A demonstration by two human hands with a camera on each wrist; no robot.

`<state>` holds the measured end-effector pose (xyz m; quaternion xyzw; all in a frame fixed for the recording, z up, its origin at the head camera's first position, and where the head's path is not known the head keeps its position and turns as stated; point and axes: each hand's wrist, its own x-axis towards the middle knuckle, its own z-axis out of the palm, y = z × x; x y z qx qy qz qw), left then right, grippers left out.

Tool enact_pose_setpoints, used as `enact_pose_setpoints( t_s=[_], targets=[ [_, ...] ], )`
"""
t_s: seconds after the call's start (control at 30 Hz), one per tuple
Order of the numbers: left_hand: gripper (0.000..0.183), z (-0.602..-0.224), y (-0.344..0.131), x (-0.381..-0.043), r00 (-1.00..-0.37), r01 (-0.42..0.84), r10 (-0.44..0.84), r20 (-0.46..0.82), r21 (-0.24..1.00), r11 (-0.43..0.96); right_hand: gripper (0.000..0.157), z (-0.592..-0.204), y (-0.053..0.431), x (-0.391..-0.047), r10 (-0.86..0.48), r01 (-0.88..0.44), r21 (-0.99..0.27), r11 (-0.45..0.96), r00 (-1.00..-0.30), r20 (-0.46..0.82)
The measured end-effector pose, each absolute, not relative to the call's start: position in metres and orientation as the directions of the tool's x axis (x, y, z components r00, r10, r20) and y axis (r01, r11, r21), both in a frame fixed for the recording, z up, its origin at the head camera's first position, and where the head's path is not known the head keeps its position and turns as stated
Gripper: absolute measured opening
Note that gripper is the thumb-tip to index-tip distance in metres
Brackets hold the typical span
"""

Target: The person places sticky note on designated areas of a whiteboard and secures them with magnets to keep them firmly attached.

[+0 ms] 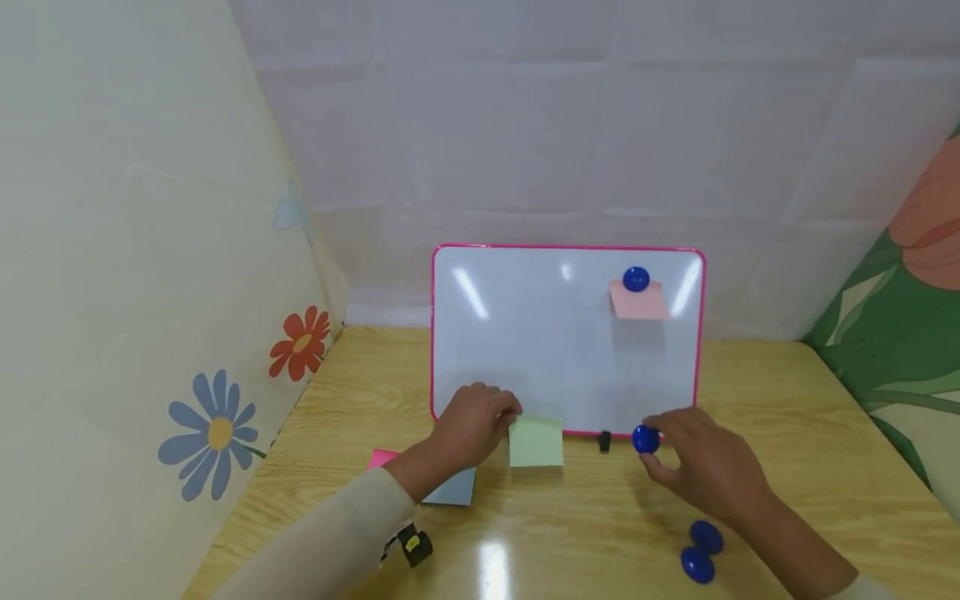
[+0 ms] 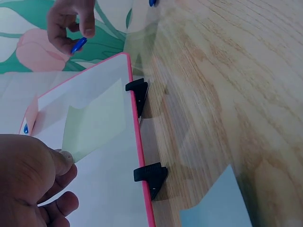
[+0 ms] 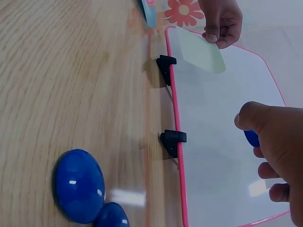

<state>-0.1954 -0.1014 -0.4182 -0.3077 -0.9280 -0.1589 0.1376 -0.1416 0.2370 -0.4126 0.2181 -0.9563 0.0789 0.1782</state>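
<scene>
The wood-grain surface (image 1: 577, 525) bore a whiteboard (image 1: 540, 342) toward its far edge, sticky notes (image 1: 452, 488) toward the left, two blue magnets (image 1: 697, 565) toward the right.

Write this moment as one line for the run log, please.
left hand: pinches green note | right hand: holds blue magnet | whiteboard: pink note under upper magnet | table: two loose magnets

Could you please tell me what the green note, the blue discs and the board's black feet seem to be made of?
The green note looks like thin matte paper, with a gently curved edge. The blue discs are probably hard plastic, glossy, with crisp highlights; any magnet inside doesn't show. The black feet seem to be molded plastic, dull, with ridged tops.
</scene>
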Motion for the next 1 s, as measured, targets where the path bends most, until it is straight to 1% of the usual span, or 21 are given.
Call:
enact_pose_setpoints(
  t_s=[0.1, 0.23, 0.43, 0.73, 0.83, 1.0],
  targets=[
    [0.008, -0.416, -0.100, -0.197, -0.777, 0.610, 0.521, 0.353, 0.219, 0.762, 0.044, -0.413, 0.237, -0.144, -0.405, -0.469, -0.061, 0.881, -0.816, 0.413],
    [0.008, -0.414, -0.099, -0.198, -0.773, 0.614, 0.518, 0.367, 0.229, 0.755, 0.045, -0.412, 0.235, -0.146, -0.410, -0.478, -0.061, 0.876, -0.806, 0.426],
    [0.008, -0.413, -0.097, -0.201, -0.773, 0.613, 0.511, 0.376, 0.233, 0.755, 0.046, -0.408, 0.232, -0.149, -0.436, -0.510, -0.036, 0.860, -0.769, 0.467],
    [0.006, -0.404, -0.093, -0.205, -0.787, 0.595, 0.495, 0.369, 0.239, 0.768, 0.048, -0.397, 0.225, -0.151, -0.395, -0.453, -0.073, 0.888, -0.836, 0.382],
    [0.006, -0.401, -0.093, -0.206, -0.789, 0.590, 0.489, 0.373, 0.238, 0.771, 0.048, -0.396, 0.224, -0.153, -0.391, -0.454, -0.077, 0.887, -0.831, 0.395],
    [0.006, -0.398, -0.092, -0.208, -0.793, 0.584, 0.484, 0.370, 0.237, 0.776, 0.047, -0.395, 0.223, -0.157, -0.401, -0.473, -0.054, 0.880, -0.797, 0.451]
  ],
)
